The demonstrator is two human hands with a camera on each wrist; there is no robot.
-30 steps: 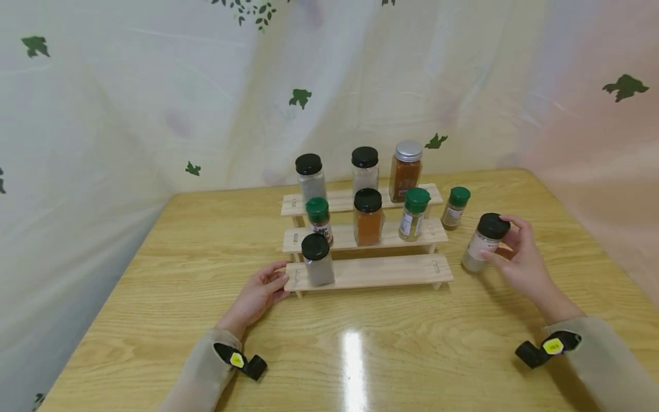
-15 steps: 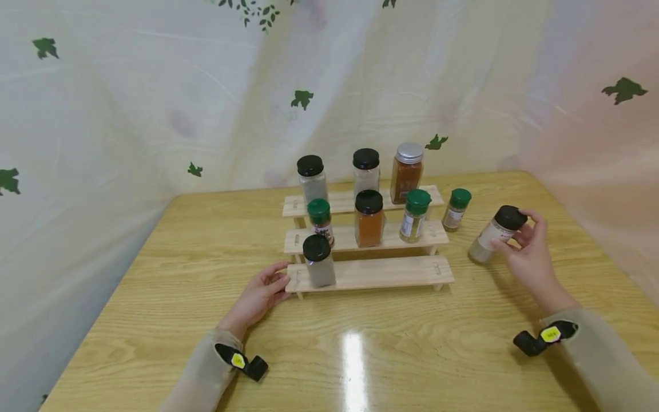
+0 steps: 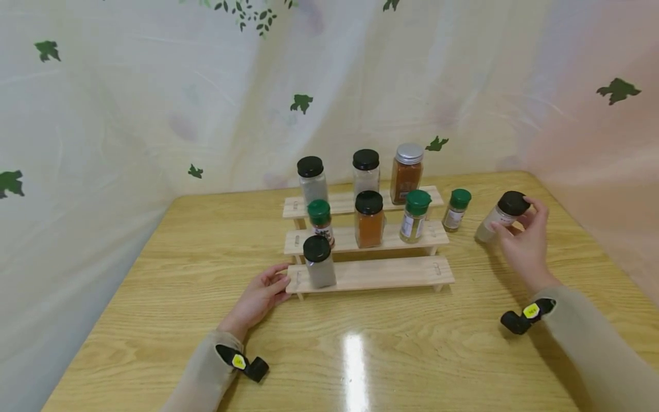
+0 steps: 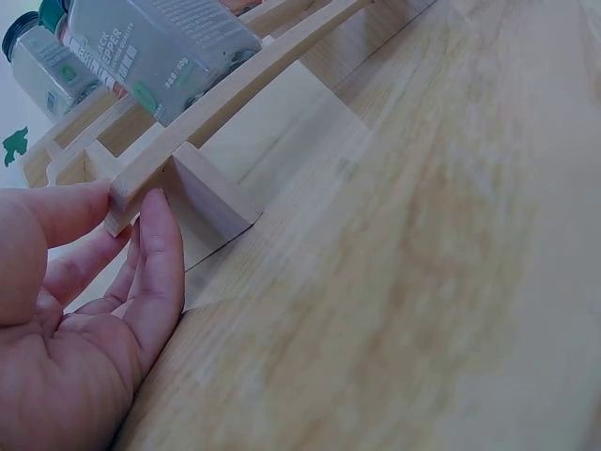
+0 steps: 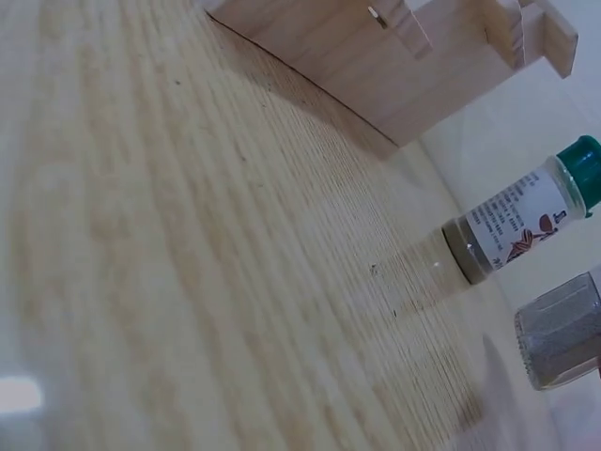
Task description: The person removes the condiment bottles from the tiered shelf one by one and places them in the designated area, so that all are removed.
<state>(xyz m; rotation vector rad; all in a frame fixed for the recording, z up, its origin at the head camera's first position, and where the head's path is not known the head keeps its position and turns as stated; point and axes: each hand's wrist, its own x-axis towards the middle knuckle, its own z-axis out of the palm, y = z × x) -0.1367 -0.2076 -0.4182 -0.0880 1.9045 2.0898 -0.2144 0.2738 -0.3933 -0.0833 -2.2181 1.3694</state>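
A three-tier wooden spice rack (image 3: 391, 273) stands on the table. My left hand (image 3: 259, 297) pinches the left end of its lowest shelf; in the left wrist view the thumb and fingers (image 4: 161, 249) close on the board's end. To the right of the rack, my right hand (image 3: 530, 243) grips a clear spice jar (image 3: 494, 224) with a black lid and pale label. That jar leans, lid toward the right; its grey contents show at the edge of the right wrist view. Beside it stands a small green-lidded spice bottle (image 3: 455, 212), upright on the table.
A black-lidded pepper jar (image 3: 320, 269) sits at the lowest shelf's left end. Several jars, including an orange-brown one (image 3: 369, 226) and a silver-lidded one (image 3: 407, 177), occupy the upper shelves. Behind the table (image 3: 206, 240) hangs a pale curtain (image 3: 231, 114) with leaf prints.
My right hand has carried the black-lidded spice jar back and to the right, away from the rack, tilting it more. My left hand keeps its place on the rack.
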